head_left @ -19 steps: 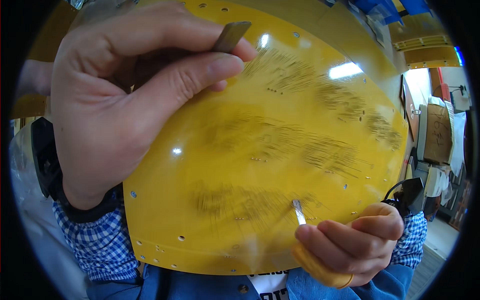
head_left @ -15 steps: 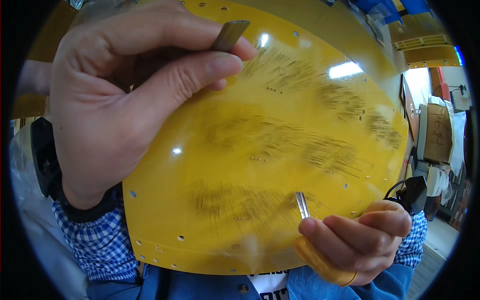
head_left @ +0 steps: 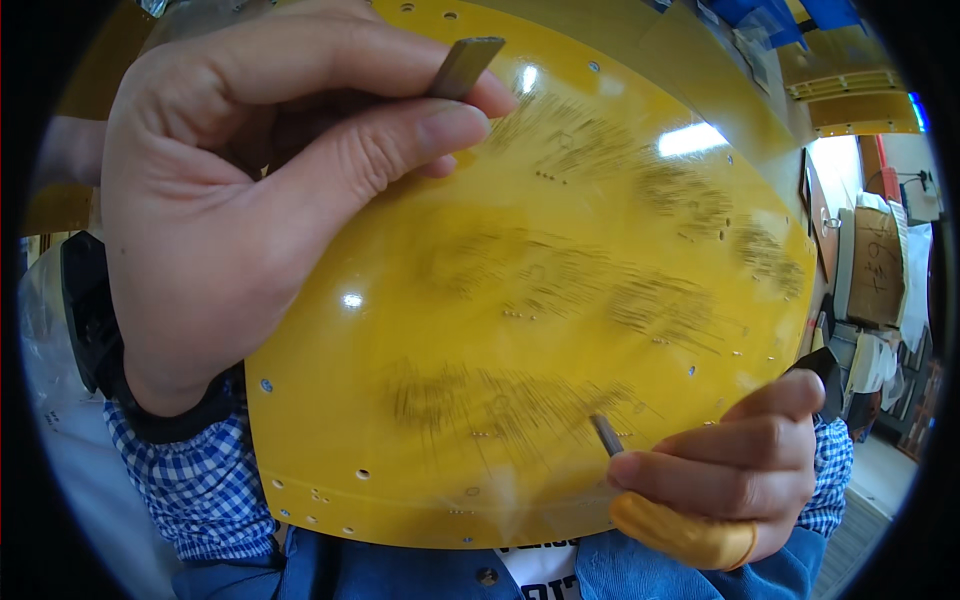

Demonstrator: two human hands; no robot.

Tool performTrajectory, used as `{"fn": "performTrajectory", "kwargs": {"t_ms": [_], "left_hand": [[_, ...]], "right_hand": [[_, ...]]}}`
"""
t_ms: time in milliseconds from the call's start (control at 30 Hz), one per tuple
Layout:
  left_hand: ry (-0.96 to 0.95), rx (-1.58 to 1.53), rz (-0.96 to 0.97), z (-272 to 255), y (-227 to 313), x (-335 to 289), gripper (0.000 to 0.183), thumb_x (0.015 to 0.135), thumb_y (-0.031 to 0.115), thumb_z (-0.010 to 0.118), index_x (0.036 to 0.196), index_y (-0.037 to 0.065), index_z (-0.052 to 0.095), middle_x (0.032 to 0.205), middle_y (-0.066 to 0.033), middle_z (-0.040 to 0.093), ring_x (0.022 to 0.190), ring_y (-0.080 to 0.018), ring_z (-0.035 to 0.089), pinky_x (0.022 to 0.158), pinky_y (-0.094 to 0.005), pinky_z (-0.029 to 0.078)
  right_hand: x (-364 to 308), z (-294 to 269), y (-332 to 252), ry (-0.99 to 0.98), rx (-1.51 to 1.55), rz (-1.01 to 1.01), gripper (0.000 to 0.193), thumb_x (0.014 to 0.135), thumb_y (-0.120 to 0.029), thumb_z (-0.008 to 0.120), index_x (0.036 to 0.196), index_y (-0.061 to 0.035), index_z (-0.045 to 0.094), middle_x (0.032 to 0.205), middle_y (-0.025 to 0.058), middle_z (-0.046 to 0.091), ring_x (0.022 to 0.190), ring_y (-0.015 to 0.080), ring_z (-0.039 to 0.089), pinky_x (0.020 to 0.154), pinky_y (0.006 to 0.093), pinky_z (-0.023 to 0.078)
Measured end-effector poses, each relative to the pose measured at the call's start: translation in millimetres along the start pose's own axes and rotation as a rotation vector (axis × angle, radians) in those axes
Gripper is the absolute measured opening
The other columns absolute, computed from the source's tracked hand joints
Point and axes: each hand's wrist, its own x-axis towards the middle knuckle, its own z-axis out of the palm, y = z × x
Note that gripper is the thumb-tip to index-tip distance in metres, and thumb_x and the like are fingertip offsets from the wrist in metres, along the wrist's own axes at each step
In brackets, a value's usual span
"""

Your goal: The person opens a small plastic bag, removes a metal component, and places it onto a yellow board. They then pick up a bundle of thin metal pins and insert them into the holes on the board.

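Observation:
My left hand (head_left: 230,190) is raised at the upper left. Its thumb and forefinger pinch a flat bundle of thin metal pins (head_left: 467,66), with the upper end sticking out. Lower right, my right hand (head_left: 735,465) grips a smaller bundle of metal pins (head_left: 604,434) between thumb and fingers, above the board. A yellow finger cover (head_left: 685,530) is on one of its fingers. Beneath both hands lies a large glossy yellow board (head_left: 340,410). Patches of many fine dark pins (head_left: 665,305) cover it in several areas; the nearest patch (head_left: 500,400) is beside the right-hand bundle.
Small holes and screws (head_left: 363,474) dot the board. To the right stand a cardboard box (head_left: 878,265) and white packaging. Blue items (head_left: 745,18) lie at the far upper right. Clear plastic (head_left: 50,350) hangs at the left.
My right hand has shifted slightly right, turning its pin bundle so it looks darker and shorter. My left hand is almost still, its bundle a touch higher.

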Motion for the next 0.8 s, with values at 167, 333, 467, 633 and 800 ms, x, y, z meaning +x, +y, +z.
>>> {"fn": "performTrajectory", "kwargs": {"t_ms": [167, 333, 467, 633, 800], "left_hand": [[-0.025, -0.004, 0.045, -3, -6, 3, 0.011, 0.083, -0.006, 0.062, 0.093, -0.001, 0.065, 0.094, -0.0145, 0.065, 0.077, -0.014, 0.063, 0.07, -0.0213, 0.053], [0.0, -0.047, 0.001, -3, -2, -4, 0.013, 0.084, -0.007, 0.062, 0.094, 0.0, 0.065, 0.095, -0.0154, 0.065, 0.077, -0.0144, 0.063, 0.07, -0.0214, 0.053], [-0.001, -0.073, 0.083, -5, -9, -5, 0.012, 0.084, -0.008, 0.061, 0.093, 0.0, 0.065, 0.095, -0.0156, 0.065, 0.076, -0.0144, 0.063, 0.07, -0.0215, 0.052], [-0.001, -0.103, 0.174, -6, -30, 0, 0.011, 0.084, -0.008, 0.061, 0.092, -0.001, 0.065, 0.095, -0.0158, 0.065, 0.075, -0.0144, 0.063, 0.07, -0.0216, 0.052], [-0.024, -0.054, 0.069, -4, -2, 0, 0.011, 0.084, -0.007, 0.061, 0.092, -0.001, 0.065, 0.095, -0.0156, 0.065, 0.075, -0.0143, 0.063, 0.07, -0.0217, 0.052]], "right_hand": [[-12, 17, -1, 0.064, -0.227, -0.193, 0.01, 0.075, -0.014, 0.061, 0.074, -0.0231, 0.066, 0.086, -0.0115, 0.069, 0.07, 0.0006, 0.055, 0.068, 0.0228, 0.029], [-6, 18, 1, 0.114, -0.344, -0.194, 0.011, 0.076, -0.013, 0.061, 0.076, -0.0231, 0.067, 0.086, -0.0113, 0.069, 0.071, 0.0013, 0.055, 0.069, 0.0228, 0.03], [-10, 11, -2, 0.076, -0.32, -0.179, 0.011, 0.076, -0.014, 0.061, 0.078, -0.022, 0.068, 0.087, -0.0099, 0.07, 0.071, 0.0016, 0.054, 0.068, 0.0234, 0.029], [-7, 8, 4, 0.017, -0.17, -0.161, 0.008, 0.077, -0.016, 0.063, 0.081, -0.0194, 0.068, 0.091, -0.0088, 0.07, 0.072, 0.0017, 0.054, 0.067, 0.0238, 0.028], [-12, 22, -2, 0.153, -0.291, -0.157, 0.009, 0.077, -0.015, 0.062, 0.08, -0.0206, 0.068, 0.088, -0.0101, 0.069, 0.072, 0.0019, 0.054, 0.069, 0.0237, 0.029]]}}
